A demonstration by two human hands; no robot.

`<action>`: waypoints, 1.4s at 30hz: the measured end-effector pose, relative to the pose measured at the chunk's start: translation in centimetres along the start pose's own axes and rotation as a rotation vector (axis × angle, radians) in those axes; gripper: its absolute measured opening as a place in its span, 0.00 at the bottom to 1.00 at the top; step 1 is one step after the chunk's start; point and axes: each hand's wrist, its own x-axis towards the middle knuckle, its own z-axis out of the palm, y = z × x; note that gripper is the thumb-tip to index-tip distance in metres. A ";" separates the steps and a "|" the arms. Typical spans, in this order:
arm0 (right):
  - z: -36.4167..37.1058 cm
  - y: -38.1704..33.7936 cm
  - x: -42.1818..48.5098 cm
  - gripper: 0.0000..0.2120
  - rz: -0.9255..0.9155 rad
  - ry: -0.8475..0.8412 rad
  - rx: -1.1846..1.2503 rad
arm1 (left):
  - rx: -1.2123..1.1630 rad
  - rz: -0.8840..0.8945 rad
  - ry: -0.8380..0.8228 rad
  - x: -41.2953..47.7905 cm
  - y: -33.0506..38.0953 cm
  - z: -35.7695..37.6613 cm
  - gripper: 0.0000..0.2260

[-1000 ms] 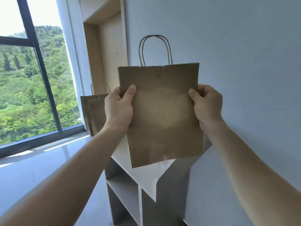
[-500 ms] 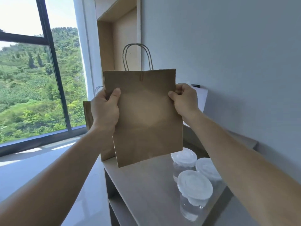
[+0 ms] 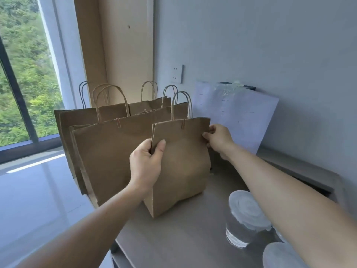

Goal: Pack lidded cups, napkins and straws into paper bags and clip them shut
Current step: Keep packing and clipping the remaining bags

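Standing upright on the grey counter (image 3: 183, 238), the small paper bag (image 3: 183, 167) has its top pressed flat, with a clip (image 3: 182, 125) at the upper edge below the handles. The left hand (image 3: 145, 163) grips the bag's edge at 9 o'clock, thumb in front. The right hand (image 3: 219, 140) pinches the edge at 3 o'clock. Larger bags (image 3: 108, 151) stand just behind, from 9 to 11 o'clock. A lidded cup (image 3: 245, 215) sits at 5 o'clock, apart from the bag.

Front bag (image 3: 181, 161): brown paper, upright, bulging low, top pressed flat (clip (image 3: 182, 124) at mid rim). Left of it and behind: more brown bags (image 3: 108, 151), upright, overlapping. Right of it, nearer: clear lidded cups (image 3: 245, 219), standing.
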 end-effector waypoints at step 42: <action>2.0 -0.1 8.1 0.19 -0.033 0.289 -0.123 | 0.500 0.570 0.004 5.6 -6.4 7.1 0.14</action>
